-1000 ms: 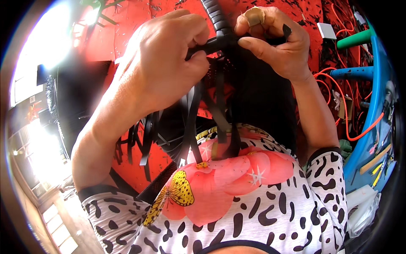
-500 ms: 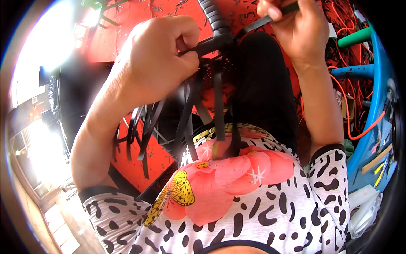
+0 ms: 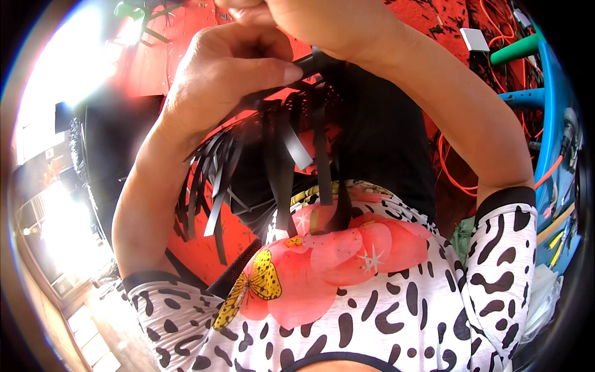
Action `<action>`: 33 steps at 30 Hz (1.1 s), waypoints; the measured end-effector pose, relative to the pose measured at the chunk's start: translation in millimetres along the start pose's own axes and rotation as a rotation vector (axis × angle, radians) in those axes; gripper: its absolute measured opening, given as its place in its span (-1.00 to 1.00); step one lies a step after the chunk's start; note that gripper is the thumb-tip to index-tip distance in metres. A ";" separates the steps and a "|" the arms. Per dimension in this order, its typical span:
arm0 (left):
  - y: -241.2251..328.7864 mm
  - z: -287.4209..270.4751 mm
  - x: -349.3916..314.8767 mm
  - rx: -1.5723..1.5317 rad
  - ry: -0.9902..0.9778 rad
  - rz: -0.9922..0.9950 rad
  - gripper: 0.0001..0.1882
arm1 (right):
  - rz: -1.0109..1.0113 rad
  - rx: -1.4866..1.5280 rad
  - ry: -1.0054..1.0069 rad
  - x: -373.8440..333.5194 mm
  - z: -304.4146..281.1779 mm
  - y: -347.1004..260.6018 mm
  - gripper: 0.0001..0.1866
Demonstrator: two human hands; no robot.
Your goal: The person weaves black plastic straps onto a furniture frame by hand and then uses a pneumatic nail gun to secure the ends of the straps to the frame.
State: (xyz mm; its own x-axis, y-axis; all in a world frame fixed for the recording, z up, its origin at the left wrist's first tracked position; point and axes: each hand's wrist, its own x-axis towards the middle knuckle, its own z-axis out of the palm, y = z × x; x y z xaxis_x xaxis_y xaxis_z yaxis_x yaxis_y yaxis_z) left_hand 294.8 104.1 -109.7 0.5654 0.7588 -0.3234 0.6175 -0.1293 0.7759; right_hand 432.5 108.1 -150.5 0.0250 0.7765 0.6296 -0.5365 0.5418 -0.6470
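My left hand (image 3: pixel 226 77) is closed on the edge of a black frame wrapped with flat strips, its thumb lying along the edge. From this frame, several loose black strips (image 3: pixel 282 167) hang down over my lap. My right hand (image 3: pixel 304 22) is raised across the frame, close above the left hand, with its fingers bent together at the top of the view. What those fingers hold is hidden. Both hands and forearms cover much of the frame, and a short part of its edge (image 3: pixel 307 64) shows beside my left thumb.
A red floor (image 3: pixel 427 25) is strewn with black scraps. To the right stand a blue stool-like piece (image 3: pixel 536 99) with a green leg (image 3: pixel 515 49), and orange cable (image 3: pixel 455 177). A white square item (image 3: pixel 475 39) lies near them. Bright light washes out the left side.
My right hand has swung left across the frame toward my left hand; the black strip it held is now out of sight. My left hand stays at the frame, and the hanging strips have shifted.
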 end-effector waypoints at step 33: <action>-27.1 5.6 -16.8 -0.060 0.243 0.126 -0.87 | -0.133 -0.447 -0.443 -53.0 -70.2 11.3 -0.70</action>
State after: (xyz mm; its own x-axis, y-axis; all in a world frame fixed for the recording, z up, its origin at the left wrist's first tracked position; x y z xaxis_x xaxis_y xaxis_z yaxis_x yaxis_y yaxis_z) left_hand 271.6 91.3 -128.3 0.4836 0.8708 -0.0886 0.5129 -0.1999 0.8348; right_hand 484.3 95.6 -221.3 -0.3352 0.5388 0.7729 -0.1470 0.7804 -0.6078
